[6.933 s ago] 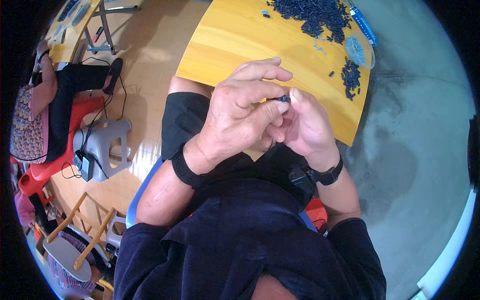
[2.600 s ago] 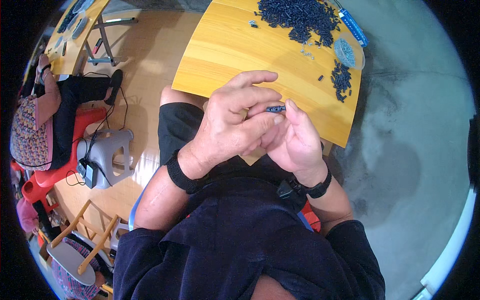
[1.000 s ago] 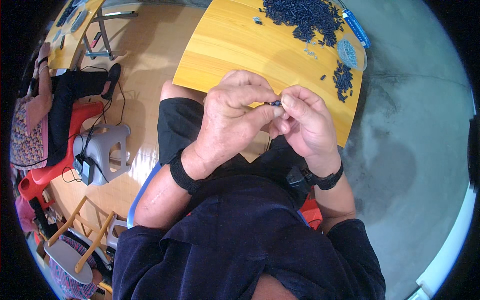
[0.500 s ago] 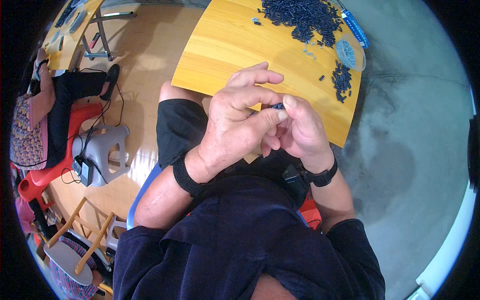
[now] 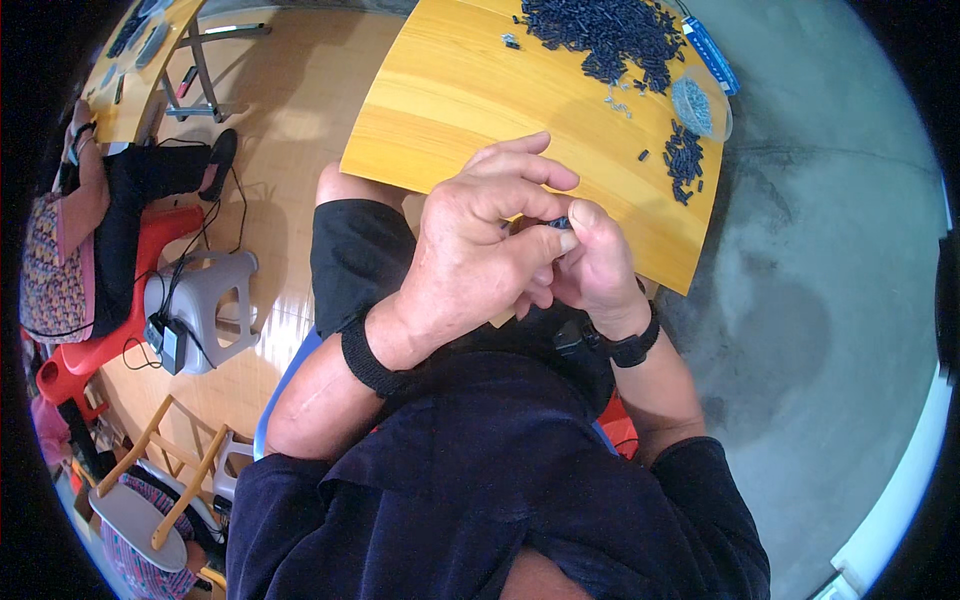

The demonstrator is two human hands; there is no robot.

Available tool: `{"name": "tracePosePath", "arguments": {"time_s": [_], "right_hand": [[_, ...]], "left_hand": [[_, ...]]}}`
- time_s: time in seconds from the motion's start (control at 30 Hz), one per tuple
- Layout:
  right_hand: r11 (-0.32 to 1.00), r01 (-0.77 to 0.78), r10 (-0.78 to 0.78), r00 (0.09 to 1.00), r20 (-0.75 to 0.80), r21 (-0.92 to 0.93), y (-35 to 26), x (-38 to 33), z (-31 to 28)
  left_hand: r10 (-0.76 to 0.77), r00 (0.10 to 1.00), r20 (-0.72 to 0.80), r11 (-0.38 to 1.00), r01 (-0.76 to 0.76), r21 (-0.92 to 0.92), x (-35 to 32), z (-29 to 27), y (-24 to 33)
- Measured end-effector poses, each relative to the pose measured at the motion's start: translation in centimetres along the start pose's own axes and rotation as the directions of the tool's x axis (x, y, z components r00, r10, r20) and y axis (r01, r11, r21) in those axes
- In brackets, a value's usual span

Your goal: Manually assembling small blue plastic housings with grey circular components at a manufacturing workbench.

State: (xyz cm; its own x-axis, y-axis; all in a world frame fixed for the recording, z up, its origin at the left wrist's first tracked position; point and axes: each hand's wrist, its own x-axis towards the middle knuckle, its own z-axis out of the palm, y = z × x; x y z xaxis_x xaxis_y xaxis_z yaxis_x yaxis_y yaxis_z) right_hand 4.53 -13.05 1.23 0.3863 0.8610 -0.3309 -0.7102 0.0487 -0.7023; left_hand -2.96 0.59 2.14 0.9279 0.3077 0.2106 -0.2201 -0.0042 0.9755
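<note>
Both my hands meet over my lap, just in front of the yellow wooden table's near edge (image 5: pixel 400 150). Between the thumb and forefinger of my left hand (image 5: pixel 480 245) is a small dark plastic piece (image 5: pixel 559 224), mostly covered by the fingertips. My right hand (image 5: pixel 600 265) pinches at the same spot, its thumb against the piece's right end. What its other fingers hold, if anything, is hidden. A big heap of small dark plastic pieces (image 5: pixel 600 35) lies at the table's far side, and a smaller pile of them (image 5: pixel 684 165) near the right edge.
A clear bowl of small bluish metal parts (image 5: pixel 693 106) stands at the table's right edge, beside a blue box (image 5: pixel 710 55). A few loose metal bits (image 5: pixel 618 104) lie near the heap. To the left are a grey stool (image 5: pixel 205 300), a red chair (image 5: pixel 120 310) and a seated person (image 5: pixel 75 240).
My hands have shifted slightly toward my body, still pinched together around the small dark piece. The piles on the table look the same.
</note>
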Motion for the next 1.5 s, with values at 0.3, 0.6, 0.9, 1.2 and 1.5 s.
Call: {"name": "tracePosePath", "arguments": {"time_s": [0.3, 0.6, 0.9, 1.2, 1.5], "right_hand": [[0.996, 0.083, -0.082, 0.996, 0.024, -0.033, 0.4, 0.1, 0.2], [0.998, -0.021, 0.025, 0.998, 0.062, -0.052, -1.0, -0.1, -0.3], [0.996, -0.079, 0.077, 0.996, 0.037, 0.041, -0.7, -0.2, 0.3], [0.973, -0.134, 0.136, 0.991, 0.002, -0.187, -2.5, 0.0, 1.0], [0.997, -0.045, 0.044, 0.999, -0.011, -0.061, -0.9, 0.4, 2.1]], "left_hand": [[-0.071, 0.997, 0.041, 0.985, 0.077, -0.153, 0.3, 0.1, -0.1], [-0.133, 0.984, 0.118, 0.984, 0.146, -0.106, 0.6, -0.2, 0.4], [-0.189, 0.974, 0.122, 0.973, 0.203, -0.11, 1.0, -0.3, 1.4], [-0.19, 0.974, 0.127, 0.966, 0.208, -0.154, 1.1, -0.3, 1.4], [-0.268, 0.953, 0.139, 0.937, 0.292, -0.191, 0.9, -0.7, 1.4]]}}
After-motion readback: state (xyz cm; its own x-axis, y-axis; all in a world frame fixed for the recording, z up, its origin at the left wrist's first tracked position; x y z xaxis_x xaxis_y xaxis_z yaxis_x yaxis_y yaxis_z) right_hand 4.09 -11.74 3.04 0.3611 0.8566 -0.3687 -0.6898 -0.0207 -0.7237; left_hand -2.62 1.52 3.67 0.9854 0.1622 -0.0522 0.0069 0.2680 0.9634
